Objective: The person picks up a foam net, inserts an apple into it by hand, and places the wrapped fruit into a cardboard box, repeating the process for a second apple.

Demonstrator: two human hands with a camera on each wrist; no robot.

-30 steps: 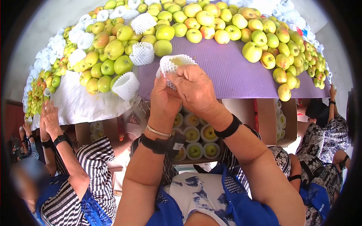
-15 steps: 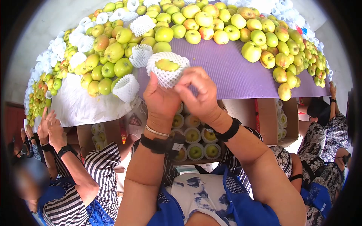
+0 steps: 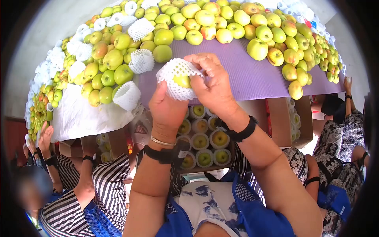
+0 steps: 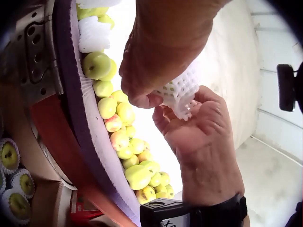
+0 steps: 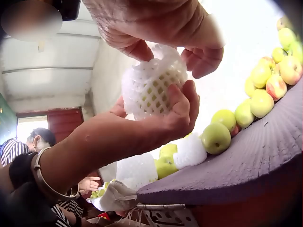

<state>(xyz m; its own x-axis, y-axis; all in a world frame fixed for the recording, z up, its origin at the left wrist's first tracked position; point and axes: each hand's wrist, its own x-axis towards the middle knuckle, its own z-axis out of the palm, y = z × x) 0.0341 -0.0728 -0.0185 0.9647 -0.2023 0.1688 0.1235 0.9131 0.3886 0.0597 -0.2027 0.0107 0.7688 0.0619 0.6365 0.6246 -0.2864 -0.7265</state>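
A green-yellow apple (image 3: 182, 81) sits inside a white foam net sleeve (image 3: 177, 66), its skin showing through the sleeve's opening in the head view. My left hand (image 3: 169, 110) cups the wrapped apple from below, thumb along its left side. From the right, my right hand (image 3: 216, 85) pinches the sleeve's edge between thumb and fingers. Seen by the right wrist camera, green shows through the stretched mesh (image 5: 154, 97), and the bunched end of the sleeve lies under the right fingers. Both hands are held up over the front edge of the purple padded table (image 3: 237, 75).
Loose apples (image 3: 114, 59) are heaped on the table's left, back and right, with foam sleeves (image 3: 127, 96) among them. Below the edge stands a carton with wrapped apples (image 3: 200, 141); another carton (image 3: 282, 124) is to its right. People in striped (image 3: 112, 177) and patterned clothes sit at both sides.
My right hand first covered the sleeve, then drew back with fingers spread, and now pinches its edge again. The sleeved apple has turned in my left hand. The left neighbour's hands have parted.
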